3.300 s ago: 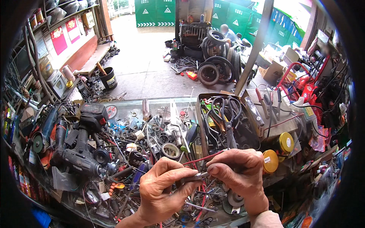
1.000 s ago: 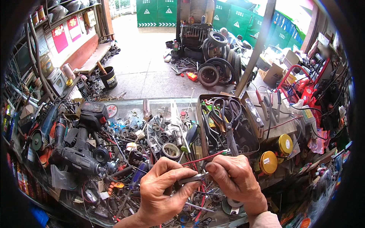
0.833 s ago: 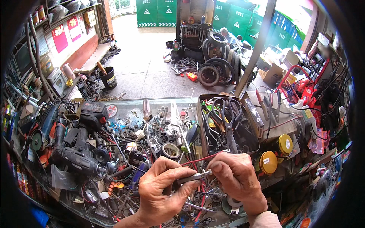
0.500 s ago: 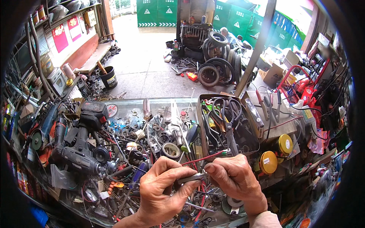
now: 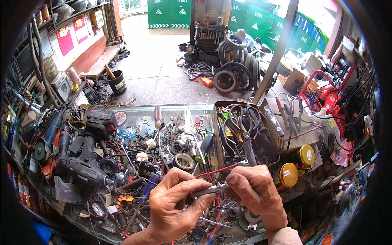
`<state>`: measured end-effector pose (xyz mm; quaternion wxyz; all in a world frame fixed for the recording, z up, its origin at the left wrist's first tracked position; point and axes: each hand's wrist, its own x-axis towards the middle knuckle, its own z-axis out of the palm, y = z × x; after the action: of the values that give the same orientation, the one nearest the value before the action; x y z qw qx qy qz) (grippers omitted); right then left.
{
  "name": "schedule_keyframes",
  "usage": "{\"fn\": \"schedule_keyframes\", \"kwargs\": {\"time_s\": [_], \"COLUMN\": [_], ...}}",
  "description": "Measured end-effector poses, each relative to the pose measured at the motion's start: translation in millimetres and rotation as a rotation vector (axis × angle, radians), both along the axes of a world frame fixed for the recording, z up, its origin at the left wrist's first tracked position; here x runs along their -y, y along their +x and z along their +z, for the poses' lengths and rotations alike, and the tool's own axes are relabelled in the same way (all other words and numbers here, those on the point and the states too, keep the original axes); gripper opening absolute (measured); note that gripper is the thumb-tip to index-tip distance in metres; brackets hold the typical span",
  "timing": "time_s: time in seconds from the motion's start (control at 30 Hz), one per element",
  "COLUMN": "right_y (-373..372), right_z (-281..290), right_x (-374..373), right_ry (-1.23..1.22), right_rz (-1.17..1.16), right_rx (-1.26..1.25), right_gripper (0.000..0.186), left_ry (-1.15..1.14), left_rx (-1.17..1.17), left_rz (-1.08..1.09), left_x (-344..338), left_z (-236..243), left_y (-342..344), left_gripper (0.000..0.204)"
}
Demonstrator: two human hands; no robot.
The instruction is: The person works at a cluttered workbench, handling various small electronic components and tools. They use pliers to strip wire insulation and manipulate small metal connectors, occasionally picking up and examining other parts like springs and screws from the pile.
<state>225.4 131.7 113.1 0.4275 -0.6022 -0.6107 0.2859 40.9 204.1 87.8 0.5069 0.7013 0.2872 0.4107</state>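
Note:
Above the cluttered bench, my left hand (image 5: 176, 200) pinches a short grey metal piece (image 5: 207, 190) between thumb and fingers. Close beside it, my right hand (image 5: 255, 191) is closed with thumb and forefinger at the piece's right end, where a small shiny metal bit (image 5: 221, 186) shows. Whether the bit is part of the grey piece I cannot tell; my right fingers hide its far side. A red rod or lead (image 5: 218, 169) runs just behind both hands.
A cordless drill (image 5: 87, 159) lies at left among heaped screws, springs and small parts. A metal tray of pliers and scissors (image 5: 216, 134) stands behind my hands. Yellow-lidded cans (image 5: 288, 174) are at right. Tyres (image 5: 225, 80) and a black bucket (image 5: 117, 83) stand on the floor beyond.
My right thumb and forefinger have shifted slightly up and right, so more of the shiny bit shows. My left hand stays nearly still.

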Motion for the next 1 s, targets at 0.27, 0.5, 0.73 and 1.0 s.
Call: {"fn": "schedule_keyframes", "kwargs": {"time_s": [0.27, 0.5, 0.73, 1.0], "right_y": [4, 2, 8, 0], "right_z": [-3, -8, -24, -8], "right_x": [3, -2, 3, -1], "right_ry": [0.026, 0.081, 0.155, 0.145], "right_rz": [0.067, 0.051, 0.048, 0.038], "right_rx": [0.052, -0.073, 0.098, -0.106], "right_gripper": [0.020, 0.024, 0.026, 0.025], "left_ry": [0.176, 0.057, 0.059, 0.054], "left_rx": [0.019, -0.025, -0.030, -0.016], "left_rz": [-0.030, 0.005, -0.059, -0.009], "left_x": [-6, 0, 1, 1], "left_z": [-3, 2, -3, -1], "left_y": [4, 0, 7, -1], "left_gripper": [0.022, 0.018, 0.016, 0.016]}}
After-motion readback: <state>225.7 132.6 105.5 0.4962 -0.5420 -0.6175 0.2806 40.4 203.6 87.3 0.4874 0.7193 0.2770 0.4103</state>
